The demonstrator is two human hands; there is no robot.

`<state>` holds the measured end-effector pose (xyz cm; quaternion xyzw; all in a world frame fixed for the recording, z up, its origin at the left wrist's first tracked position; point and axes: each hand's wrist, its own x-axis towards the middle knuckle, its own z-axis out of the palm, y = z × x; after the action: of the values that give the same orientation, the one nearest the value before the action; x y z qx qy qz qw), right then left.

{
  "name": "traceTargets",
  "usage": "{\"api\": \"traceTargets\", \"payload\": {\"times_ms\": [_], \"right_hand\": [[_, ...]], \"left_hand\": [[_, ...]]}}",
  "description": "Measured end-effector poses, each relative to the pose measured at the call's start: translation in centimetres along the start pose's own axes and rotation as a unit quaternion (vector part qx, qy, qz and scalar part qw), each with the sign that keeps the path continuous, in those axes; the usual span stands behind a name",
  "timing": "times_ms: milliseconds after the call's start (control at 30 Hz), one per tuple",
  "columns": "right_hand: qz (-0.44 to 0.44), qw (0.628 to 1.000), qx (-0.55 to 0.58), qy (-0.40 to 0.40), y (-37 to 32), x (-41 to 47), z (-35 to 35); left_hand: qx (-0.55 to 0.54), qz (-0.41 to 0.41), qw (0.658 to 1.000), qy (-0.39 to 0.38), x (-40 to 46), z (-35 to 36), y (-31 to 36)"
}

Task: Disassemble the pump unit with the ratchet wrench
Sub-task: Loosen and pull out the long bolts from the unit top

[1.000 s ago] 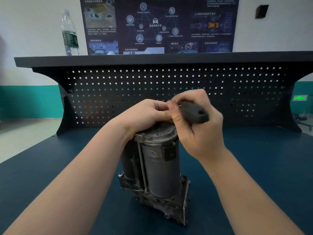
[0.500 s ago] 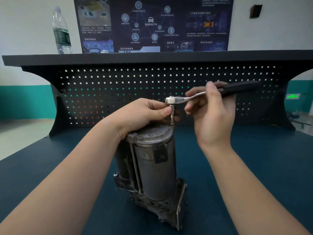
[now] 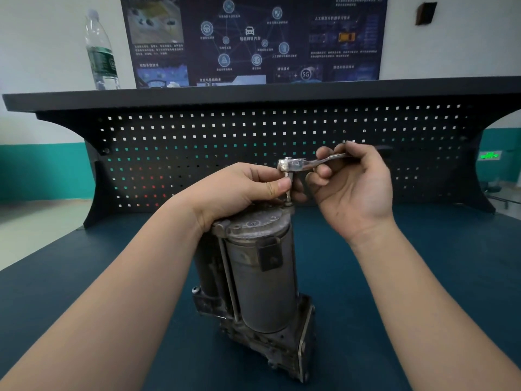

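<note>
Pump unit stands upright at centre frame on a dark blue, matte-textured bench top. Body is a dull grey metal cylinder, scuffed and dusty, capped by a round cast end plate with small lugs; a thin tie rod runs down its 9 o'clock side, and a dark rectangular tab is fixed near the top of the barrel. Base is a rough cast block, grimy, with a flat plate edge at 4 o'clock.

Ratchet wrench is held level above the cap, at 12 o'clock from the pump. Head and neck are polished, bright steel; the dark handle is mostly hidden behind the fingers. A slim bit drops vertically from the head to a fastener at the cap's rim, at about 1 o'clock on the cap.

Left hand rests on the cap, thumb and fingers pinching the bit just under the ratchet head. Right hand is curled round the wrench shank, palm turned toward the camera (smudges are seen on the palm).

Black perforated steel back panel with square holes rises behind. A clear plastic water bottle, green label unreadable, stands on the shelf at 10 o'clock. On the dark wall poster, "5G" can be read; other writing is too small.
</note>
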<state>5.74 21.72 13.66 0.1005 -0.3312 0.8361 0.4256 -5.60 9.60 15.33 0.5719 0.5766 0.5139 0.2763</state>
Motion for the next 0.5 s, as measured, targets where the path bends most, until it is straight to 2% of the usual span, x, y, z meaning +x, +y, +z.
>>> {"api": "traceTargets", "payload": {"times_ms": [67, 100, 133, 167, 233, 267, 300, 333, 400, 467, 500], "right_hand": [[-0.114, 0.991, -0.07, -0.007, 0.9, -0.6, 0.2], [-0.209, 0.969, -0.129, -0.022, 1.5, -1.1, 0.3], [-0.313, 0.928, -0.198, -0.052, 2.0, -1.6, 0.3], [-0.406, 0.868, -0.268, -0.101, 2.4, -2.0, 0.3], [-0.507, 0.743, -0.393, -0.193, 3.0, -2.6, 0.1], [-0.52, 0.706, -0.431, -0.21, 3.1, -2.7, 0.1], [-0.515, 0.703, -0.444, -0.207, 2.9, -2.6, 0.1], [-0.491, 0.733, -0.432, -0.186, 2.7, -2.4, 0.3], [-0.391, 0.848, -0.341, -0.109, 1.9, -2.0, 0.6], [-0.24, 0.947, -0.21, -0.04, 1.1, -1.4, 0.6], [-0.158, 0.977, -0.138, -0.023, 0.7, -1.1, 0.5]], "left_hand": [[0.012, -0.001, 1.0, 0.008, 0.0, 0.0, 0.1], [0.019, -0.002, 1.0, 0.01, 0.0, -0.1, 0.1], [0.029, 0.001, 1.0, 0.011, 0.0, -0.1, 0.0], [0.035, 0.004, 0.999, 0.011, -0.1, -0.1, 0.1], [0.039, 0.018, 0.999, 0.014, -0.3, 0.1, 0.2], [0.047, 0.028, 0.998, 0.021, -0.3, 0.1, 0.1], [0.053, 0.034, 0.998, 0.031, -0.3, 0.2, 0.1], [0.053, 0.032, 0.997, 0.04, -0.2, 0.2, -0.1], [0.042, 0.02, 0.998, 0.046, -0.1, 0.1, -0.2], [0.026, 0.006, 0.999, 0.036, -0.1, 0.0, -0.2], [0.021, -0.001, 0.999, 0.035, -0.2, 0.0, -0.1]]}}
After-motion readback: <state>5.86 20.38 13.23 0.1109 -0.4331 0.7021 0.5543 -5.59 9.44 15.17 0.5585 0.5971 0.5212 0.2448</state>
